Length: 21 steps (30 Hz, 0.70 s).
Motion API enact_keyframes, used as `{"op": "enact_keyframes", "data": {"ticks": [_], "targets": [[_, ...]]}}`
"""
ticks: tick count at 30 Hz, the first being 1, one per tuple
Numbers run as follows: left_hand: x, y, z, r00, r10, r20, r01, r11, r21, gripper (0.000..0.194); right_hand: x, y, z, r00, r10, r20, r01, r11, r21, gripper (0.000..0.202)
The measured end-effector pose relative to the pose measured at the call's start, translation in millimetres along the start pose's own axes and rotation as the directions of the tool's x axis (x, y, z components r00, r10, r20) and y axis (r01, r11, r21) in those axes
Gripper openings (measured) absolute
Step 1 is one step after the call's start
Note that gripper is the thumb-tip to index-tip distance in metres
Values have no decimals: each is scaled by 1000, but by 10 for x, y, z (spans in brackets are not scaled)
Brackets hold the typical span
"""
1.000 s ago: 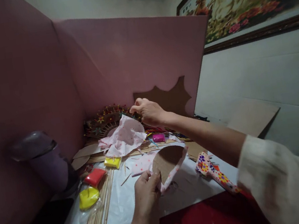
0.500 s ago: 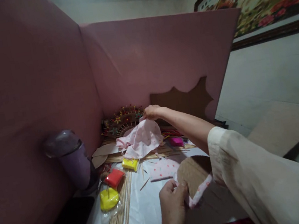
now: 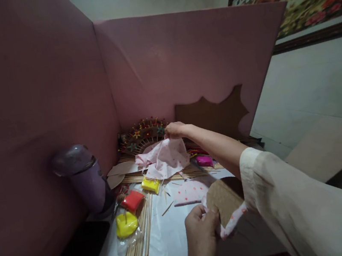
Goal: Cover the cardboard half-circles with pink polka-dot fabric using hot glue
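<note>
My left hand (image 3: 202, 231) pinches the lower left edge of a cardboard piece (image 3: 223, 202) whose rim is wrapped in pink dotted fabric. Its bare brown side faces up, and my right forearm hides part of its right side. Farther back, my right hand (image 3: 174, 130) is closed on the top of a loose pink dotted cloth (image 3: 167, 158), which drapes down over the bamboo sticks (image 3: 133, 178). Just beyond the held cardboard lies a fabric-covered piece (image 3: 189, 193) with the same dots, flat on the white sheet.
Yellow clay packets (image 3: 126, 225), a red packet (image 3: 132, 200) and a magenta packet (image 3: 204, 160) lie around. A purple lidded bin (image 3: 85, 180) stands left. Behind are a decorated fan-shaped piece (image 3: 142, 134), a jagged brown cardboard (image 3: 211, 115) and pink panels (image 3: 195, 55). Loose sticks (image 3: 139, 237) lie front left.
The view has shifted slightly, so most things sit a little farther right. Both hands keep their holds, and the pink cloth hangs slightly lower.
</note>
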<state>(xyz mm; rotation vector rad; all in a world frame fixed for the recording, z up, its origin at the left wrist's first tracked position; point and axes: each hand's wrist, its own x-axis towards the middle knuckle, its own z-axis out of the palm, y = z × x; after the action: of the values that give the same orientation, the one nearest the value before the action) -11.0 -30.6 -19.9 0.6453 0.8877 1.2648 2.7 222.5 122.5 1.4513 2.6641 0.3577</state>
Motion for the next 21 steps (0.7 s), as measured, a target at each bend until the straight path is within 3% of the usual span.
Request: {"op": "enact_keyframes", "data": {"ticks": [15, 21], "targets": [[32, -47, -15, 1000, -16, -4, 16, 999, -31, 37, 59, -26, 62, 998, -44, 39, 47, 997, -68, 30], [45, -73, -25, 1000, -15, -21, 14, 1000, -4, 42, 155, -142, -71, 994, -96, -59, 85, 983, -161, 31]]}}
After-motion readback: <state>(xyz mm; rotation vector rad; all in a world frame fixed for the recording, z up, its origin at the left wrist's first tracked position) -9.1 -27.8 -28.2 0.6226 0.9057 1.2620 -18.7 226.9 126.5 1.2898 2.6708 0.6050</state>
